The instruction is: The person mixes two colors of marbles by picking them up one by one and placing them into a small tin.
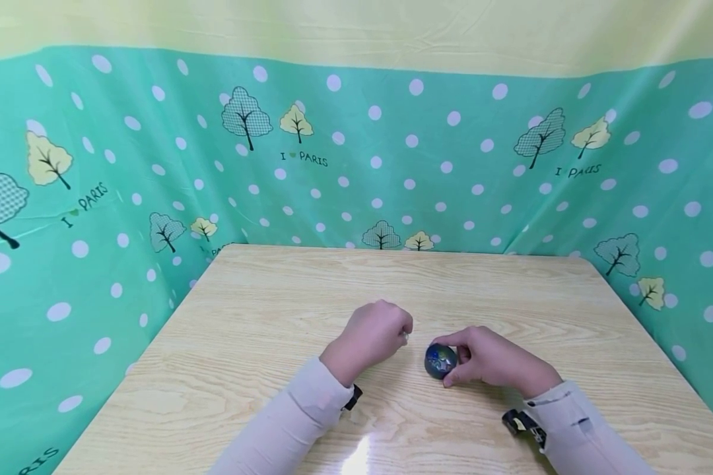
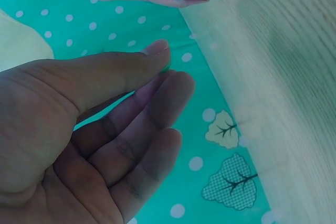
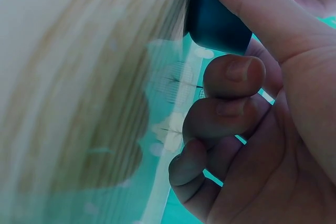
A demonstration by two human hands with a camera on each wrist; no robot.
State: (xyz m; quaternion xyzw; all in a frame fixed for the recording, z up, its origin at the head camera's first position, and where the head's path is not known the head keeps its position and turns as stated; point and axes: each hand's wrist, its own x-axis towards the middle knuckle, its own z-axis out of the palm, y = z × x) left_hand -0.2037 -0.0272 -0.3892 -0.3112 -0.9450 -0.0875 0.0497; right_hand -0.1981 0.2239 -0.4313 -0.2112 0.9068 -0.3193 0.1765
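Observation:
A small round dark blue object [image 1: 440,361] with a shiny, multicoloured top stands on the wooden table, its exact kind unclear. My right hand [image 1: 492,356] grips it from the right between thumb and forefinger. Its smooth blue side [image 3: 218,22] shows in the right wrist view, where the other fingers curl loosely beside it. To the left, my left hand [image 1: 375,334] hovers over the table, thumb and forefinger pinched together. A tiny pale object [image 1: 406,336] peeks out at those fingertips; in the left wrist view the fingers of the left hand [image 2: 105,119] mostly hide it.
The light wooden table [image 1: 261,316] extends around both hands. Behind it and along its sides hangs a green curtain [image 1: 392,165] with white dots and printed trees. Black straps [image 1: 525,425] sit at the wrists, beside pale sleeves.

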